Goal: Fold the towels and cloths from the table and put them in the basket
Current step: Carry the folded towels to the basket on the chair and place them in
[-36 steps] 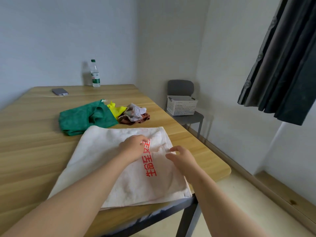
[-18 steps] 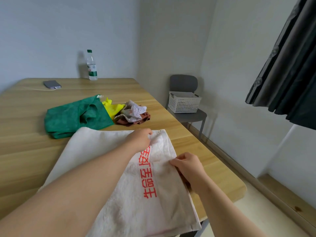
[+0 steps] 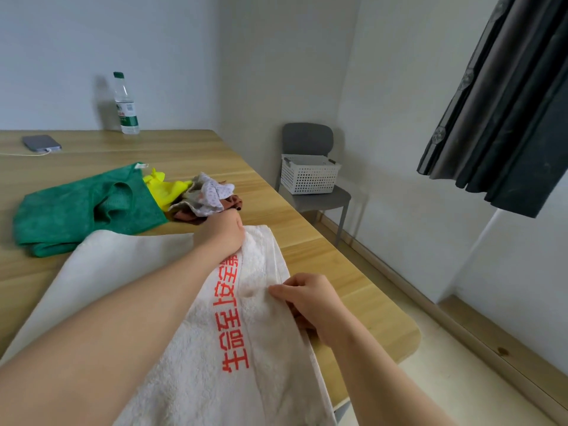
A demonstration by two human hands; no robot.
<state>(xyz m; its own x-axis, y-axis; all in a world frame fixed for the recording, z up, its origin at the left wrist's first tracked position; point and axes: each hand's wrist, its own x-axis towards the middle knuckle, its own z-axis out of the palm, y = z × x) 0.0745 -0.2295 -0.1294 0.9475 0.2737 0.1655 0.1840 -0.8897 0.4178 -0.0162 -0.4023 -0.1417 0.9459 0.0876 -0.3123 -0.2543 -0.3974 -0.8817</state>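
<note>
My left hand (image 3: 222,233) has gone out to the far right corner of the white terry towel (image 3: 270,358) with the red lettering; a second ago it lay flat near that lettering. Its fingers are curled down over the corner. The tips are hidden behind my knuckles, so I judge rather than see that they have the cloth. My right hand (image 3: 310,299) has shifted to the towel's right edge. The thumb now lies on top and the fingers are tucked under, pinching the hem where before they only touched it.

The towel itself has not been turned over on itself. It still lies spread on the pale wooden counter (image 3: 322,262), its near end running out of view below my arms. With both grips set along one side, I take it the next fold is about to start, probably carrying this edge across to the left.

Just beyond the towel's far edge lie the crumpled dark green cloth (image 3: 76,210), a bright yellow cloth (image 3: 163,189), a pale spotted cloth (image 3: 206,193) and a brown one (image 3: 235,202), all unfolded. My left knuckles sit very near the brown one, so lifting the corner could drag it. Well to the right of the towel, off the counter, the white perforated plastic basket (image 3: 309,178) stands on a grey chair (image 3: 322,199); I can see nothing folded in it. So the task looks barely begun.
</note>
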